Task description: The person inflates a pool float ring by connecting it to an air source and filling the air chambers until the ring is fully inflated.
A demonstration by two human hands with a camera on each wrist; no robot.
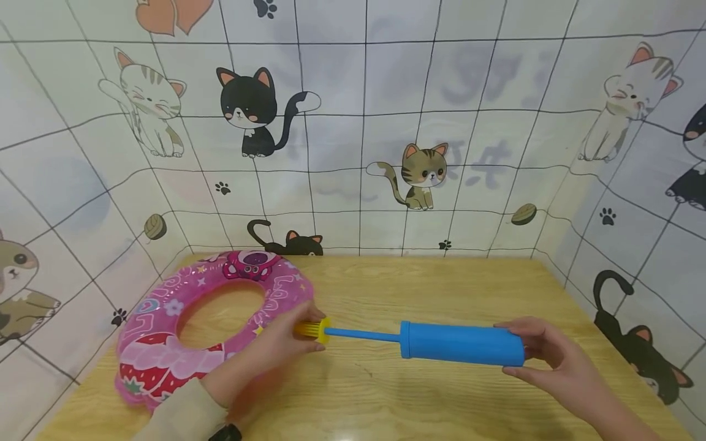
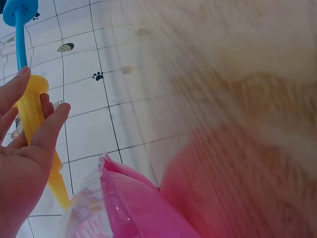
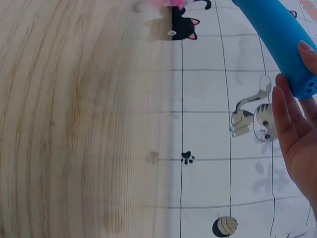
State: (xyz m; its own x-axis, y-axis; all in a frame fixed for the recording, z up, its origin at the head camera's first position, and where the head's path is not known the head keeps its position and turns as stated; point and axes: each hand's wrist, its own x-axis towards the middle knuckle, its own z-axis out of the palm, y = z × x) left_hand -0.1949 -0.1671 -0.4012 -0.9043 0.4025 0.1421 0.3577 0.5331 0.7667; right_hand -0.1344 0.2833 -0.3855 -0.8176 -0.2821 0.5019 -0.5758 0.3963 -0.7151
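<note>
A blue hand pump (image 1: 463, 344) is held level above the table, its thin blue rod drawn out to the left. At the rod's end, my left hand (image 1: 284, 340) grips the yellow handle (image 2: 32, 111) between thumb and fingers. My right hand (image 1: 551, 361) holds the far end of the blue barrel, thumb below and fingers above; small holes show in that end in the right wrist view (image 3: 297, 134). Behind the left hand lies a pink inflatable swim ring (image 1: 149, 318), printed with strawberries and a bear, partly covered by the left forearm.
The wooden table (image 1: 441, 282) is bounded at the back and sides by a white gridded sheet (image 1: 336, 141) printed with cartoon cats. A dark band (image 1: 226, 432) sits at the left wrist below a cream sleeve (image 1: 184, 416).
</note>
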